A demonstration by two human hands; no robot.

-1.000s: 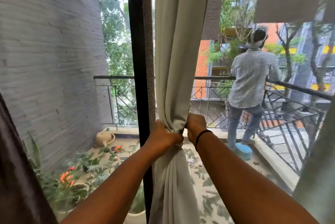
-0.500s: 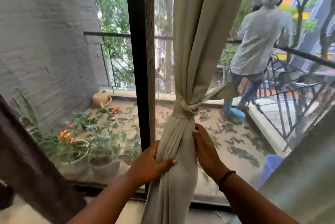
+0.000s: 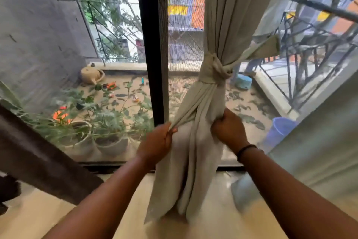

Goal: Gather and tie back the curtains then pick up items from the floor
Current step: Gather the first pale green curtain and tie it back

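A beige curtain [image 3: 224,16] hangs in front of the glass door, gathered at mid height by a knotted tie-back [image 3: 212,71] of the same cloth. Below the knot the fabric falls to the floor. My left hand [image 3: 158,142] pinches a fold on the curtain's left edge and pulls it outward. My right hand [image 3: 228,130], with a black band on the wrist, is closed on the fabric on the right side, level with the left hand.
A black door frame [image 3: 153,45] stands left of the curtain. A dark curtain [image 3: 38,157] hangs at far left, a sheer grey one [image 3: 319,142] at right. Outside are potted plants [image 3: 108,132], a blue bucket [image 3: 280,130], a railing and a person's legs.
My hands left the knot and dropped to the fabric below it. They now grip and spread the lower curtain. The view tilted down toward the floor.
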